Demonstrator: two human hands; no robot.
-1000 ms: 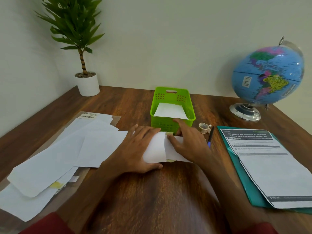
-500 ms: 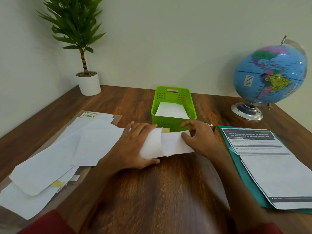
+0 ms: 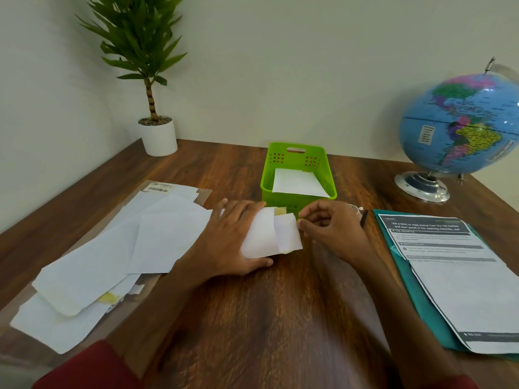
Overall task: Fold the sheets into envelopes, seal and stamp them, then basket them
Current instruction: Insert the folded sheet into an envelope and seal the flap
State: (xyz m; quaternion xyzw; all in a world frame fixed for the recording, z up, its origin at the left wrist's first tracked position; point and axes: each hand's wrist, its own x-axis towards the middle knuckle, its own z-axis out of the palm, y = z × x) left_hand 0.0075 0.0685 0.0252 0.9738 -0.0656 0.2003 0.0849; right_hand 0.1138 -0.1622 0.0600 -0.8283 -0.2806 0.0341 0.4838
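Note:
A white envelope (image 3: pixel 265 234) lies on the wooden table just in front of the green basket (image 3: pixel 292 196). My left hand (image 3: pixel 229 237) lies flat across its left part, fingers straight, thumb along the near edge. My right hand (image 3: pixel 328 227) pinches the edge of the envelope's raised right flap (image 3: pixel 288 234) between thumb and fingertips. A yellowish strip shows at the envelope's far edge. One white folded envelope (image 3: pixel 297 182) lies inside the basket.
A loose heap of white sheets and envelopes (image 3: pixel 112 248) covers the left of the table. A teal folder with a printed sheet (image 3: pixel 460 270) lies at the right, a pen (image 3: pixel 364 217) beside it. A globe (image 3: pixel 460 124) and potted plant (image 3: pixel 153 108) stand at the back.
My right hand has moved from pressing on the envelope's middle to its right end and lifted the flap. The left hand has stayed on the envelope.

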